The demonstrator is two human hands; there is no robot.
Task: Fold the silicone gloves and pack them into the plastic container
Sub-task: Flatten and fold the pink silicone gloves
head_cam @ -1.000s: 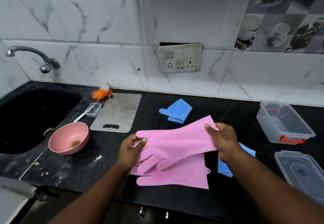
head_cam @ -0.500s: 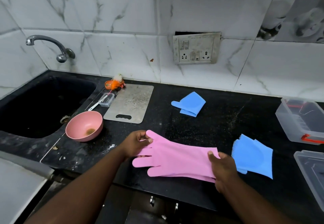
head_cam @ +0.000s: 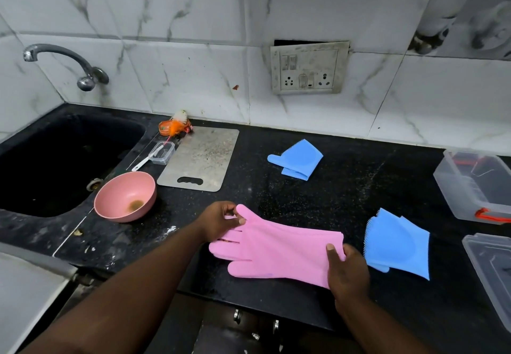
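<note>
Pink gloves (head_cam: 276,251): flat near the front edge of the black counter (head_cam: 345,187), fingers to the left and cuffs to the right. Probably two stacked, since extra fingers peek out underneath. Unfolded, not in the box.
Plastic container (head_cam: 456,196): clear with an orange clip, at the far right of the counter, well apart from the pink gloves. No glove visible inside.
Lid (head_cam: 489,270): off, lying in front of the container at the right edge.
Near blue glove (head_cam: 398,245): folded, just right of the pink cuffs.
Far blue glove (head_cam: 298,160): folded, nearer the wall, apart from the rest.
Right hand (head_cam: 347,270): holds the cuff end with the thumb on top; the other fingers are hidden below.
Left hand (head_cam: 218,219): pinches the fingertip end between thumb and fingers.
Step (judged): squaring the pair before the fold.
Method note: match cuffs and fingertips first and pull lightly taut to clear wrinkles. Then carry one end over onto the other and press the crease flat — silicone likely springs back, so keep hold of the fold until it goes into the container. Stay clear of the near blue glove.
</note>
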